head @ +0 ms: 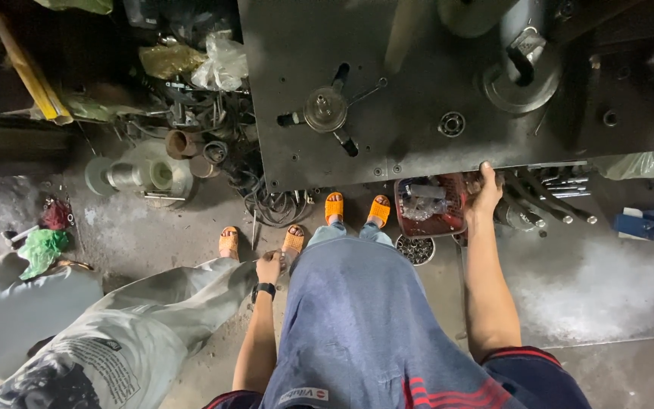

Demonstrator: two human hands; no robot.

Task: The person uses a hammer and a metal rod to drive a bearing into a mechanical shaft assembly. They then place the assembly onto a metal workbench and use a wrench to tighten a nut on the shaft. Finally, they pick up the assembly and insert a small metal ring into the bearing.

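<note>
- The right hand is seen reaching forward at about 1 o'clock, its grip curled over the lower edge of the grey metal machine plate.
- Just beside that hand, at its 9 o'clock, a red basket is found on the floor, with clear plastic wrapping and metal parts inside.
- The left hand hangs at the side, a black wristwatch below it; the grip is loosely closed and nothing is seen in it.
- Orange sandals are worn by the person, whose feet stand at 12 o'clock, close under the plate.
- A second person in pale trousers stands at 9 o'clock, near the left hand.
- A round tin of small metal pieces lies beneath the basket.
</note>
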